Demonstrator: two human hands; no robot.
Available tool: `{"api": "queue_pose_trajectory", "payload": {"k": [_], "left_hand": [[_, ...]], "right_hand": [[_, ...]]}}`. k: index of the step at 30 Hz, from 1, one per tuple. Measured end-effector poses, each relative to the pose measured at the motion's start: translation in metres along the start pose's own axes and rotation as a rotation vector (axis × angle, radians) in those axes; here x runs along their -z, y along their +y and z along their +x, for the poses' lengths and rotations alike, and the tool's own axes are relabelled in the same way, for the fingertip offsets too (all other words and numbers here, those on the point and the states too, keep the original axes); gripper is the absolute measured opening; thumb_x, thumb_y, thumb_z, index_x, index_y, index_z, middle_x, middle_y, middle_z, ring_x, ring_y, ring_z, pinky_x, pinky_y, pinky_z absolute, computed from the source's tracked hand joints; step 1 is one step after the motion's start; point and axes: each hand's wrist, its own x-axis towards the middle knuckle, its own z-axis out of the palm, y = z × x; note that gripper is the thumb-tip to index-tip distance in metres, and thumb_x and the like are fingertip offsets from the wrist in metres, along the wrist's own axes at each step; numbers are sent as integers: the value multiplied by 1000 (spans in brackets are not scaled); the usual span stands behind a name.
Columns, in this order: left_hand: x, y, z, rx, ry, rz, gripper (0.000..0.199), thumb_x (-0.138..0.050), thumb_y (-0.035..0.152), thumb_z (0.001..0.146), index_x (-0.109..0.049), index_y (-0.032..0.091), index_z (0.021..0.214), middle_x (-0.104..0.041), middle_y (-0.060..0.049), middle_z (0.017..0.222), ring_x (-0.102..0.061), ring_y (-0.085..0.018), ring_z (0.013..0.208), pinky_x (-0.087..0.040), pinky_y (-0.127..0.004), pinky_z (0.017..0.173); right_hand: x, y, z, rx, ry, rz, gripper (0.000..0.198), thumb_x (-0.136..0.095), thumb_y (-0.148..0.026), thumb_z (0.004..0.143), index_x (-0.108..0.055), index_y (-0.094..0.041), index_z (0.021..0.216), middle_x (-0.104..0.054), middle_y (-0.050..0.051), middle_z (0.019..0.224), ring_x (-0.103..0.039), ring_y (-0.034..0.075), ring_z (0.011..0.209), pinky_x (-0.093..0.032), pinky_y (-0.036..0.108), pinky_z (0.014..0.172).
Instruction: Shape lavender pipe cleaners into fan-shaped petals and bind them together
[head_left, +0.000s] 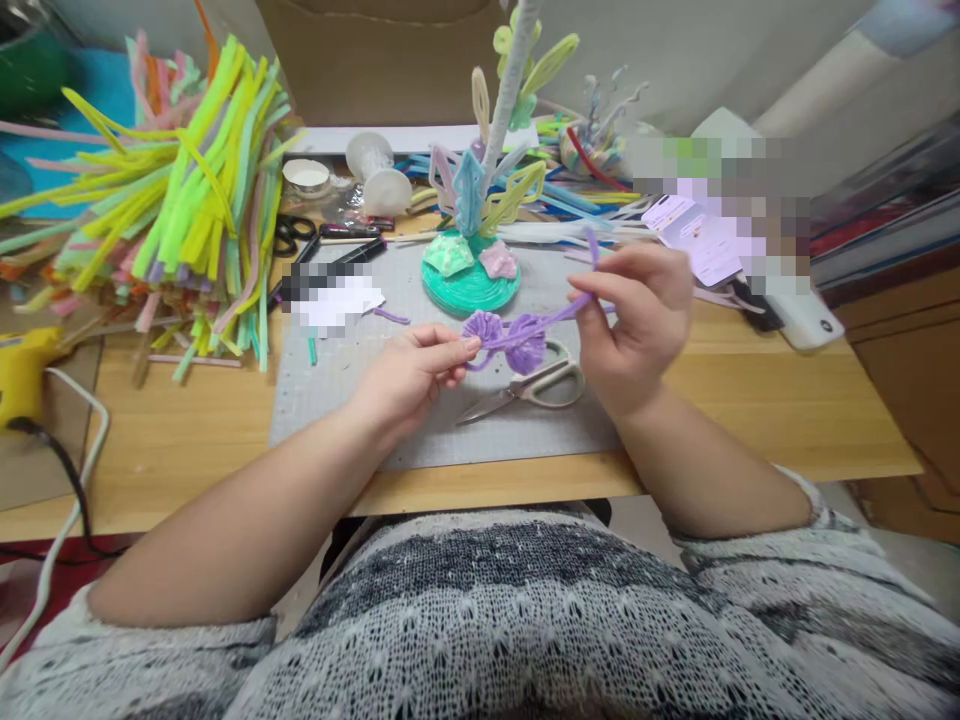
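Note:
Between my hands is a purple pipe-cleaner piece (525, 345) made of two rounded, ribbed lobes side by side. My left hand (409, 375) pinches its left end between thumb and fingers. With thumb and forefinger, my right hand (634, 315) grips a purple pipe cleaner (559, 316) that runs to the lobes; its free end sticks up above the fingers. Scissors (536, 387) with pale handles lie just below the piece, blades pointing left. Behind it stands a pipe-cleaner decoration with a round green base (469, 290), a white stem and coloured leaf shapes.
A big heap of coloured pipe cleaners (202, 190) fills the left side. A yellow glue gun (26, 375) with cords sits at the left edge. Markers (345, 260), black-handled scissors (296, 233) and a white spool (379, 175) lie behind the grey cutting mat (322, 400). Lit screen (697, 235) at right.

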Motion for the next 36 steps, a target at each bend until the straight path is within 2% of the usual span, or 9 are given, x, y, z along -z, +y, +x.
{"api": "queue_pose_trajectory", "payload": {"k": [2, 5, 10, 15, 21, 26, 31, 33, 36], "left_hand": [[-1, -2, -2, -119, 7, 19, 21, -80, 16, 62, -58, 13, 64, -62, 4, 56, -58, -6, 48, -42, -16, 47], [-2, -4, -5, -205, -19, 18, 26, -81, 18, 61, -57, 14, 69, -65, 4, 59, -66, -10, 55, -49, -18, 51], [-3, -4, -5, -135, -33, -13, 22, -80, 20, 63, -59, 13, 65, -66, 1, 56, -67, -11, 55, -49, -17, 50], [-3, -5, -5, -46, -72, -32, 19, -79, 21, 63, -62, 12, 62, -67, -2, 53, -64, -9, 50, -48, -15, 48], [-3, -4, -5, -36, -86, -32, 17, -78, 20, 64, -64, 11, 61, -68, -3, 52, -62, -9, 47, -48, -15, 47], [-3, -4, -5, -22, -125, -16, 15, -75, 18, 67, -63, 12, 61, -68, -3, 52, -62, -9, 46, -48, -16, 47], [-3, -4, -5, 23, -192, -35, 18, -74, 18, 68, -61, 12, 58, -67, -3, 51, -59, -7, 43, -47, -15, 47], [-3, -4, -5, 35, -210, -47, 17, -74, 18, 68, -62, 12, 59, -67, -2, 51, -58, -7, 43, -47, -15, 47], [-3, -4, -5, 43, -198, -61, 15, -75, 18, 67, -64, 11, 60, -67, -2, 51, -58, -6, 42, -46, -14, 46]], "right_hand": [[6, -9, -2, 126, 77, -3, 18, -57, -35, 91, -66, -26, 103, -64, 6, 100, -66, 21, 91, -57, 39, 76], [17, -26, -4, 236, -1, 134, 28, -55, -38, 92, -59, -26, 117, -68, 6, 101, -70, 19, 83, -62, 34, 71], [31, -42, -6, 372, -186, 423, 39, -60, -8, 86, -55, -13, 125, -71, 11, 105, -71, 18, 93, -64, 29, 75], [31, -45, -8, 315, -336, 537, 37, -57, -4, 87, -54, -12, 124, -70, 11, 106, -69, 16, 98, -63, 29, 76], [29, -43, -8, 314, -328, 451, 43, -58, -9, 87, -54, -16, 129, -71, 10, 104, -70, 17, 96, -63, 30, 78], [20, -42, -11, 202, -320, 537, 40, -54, -8, 90, -56, -21, 127, -72, 9, 110, -70, 17, 99, -63, 30, 79], [10, -44, -11, -47, -306, 730, 38, -56, -5, 87, -59, -25, 120, -74, 5, 106, -73, 15, 91, -63, 29, 76], [10, -44, -10, -12, -277, 678, 31, -59, -6, 86, -63, -23, 111, -74, 5, 102, -72, 16, 91, -63, 29, 77], [16, -42, -7, 128, -226, 539, 19, -61, -12, 86, -66, -20, 103, -73, 6, 99, -71, 16, 92, -62, 29, 78]]}}
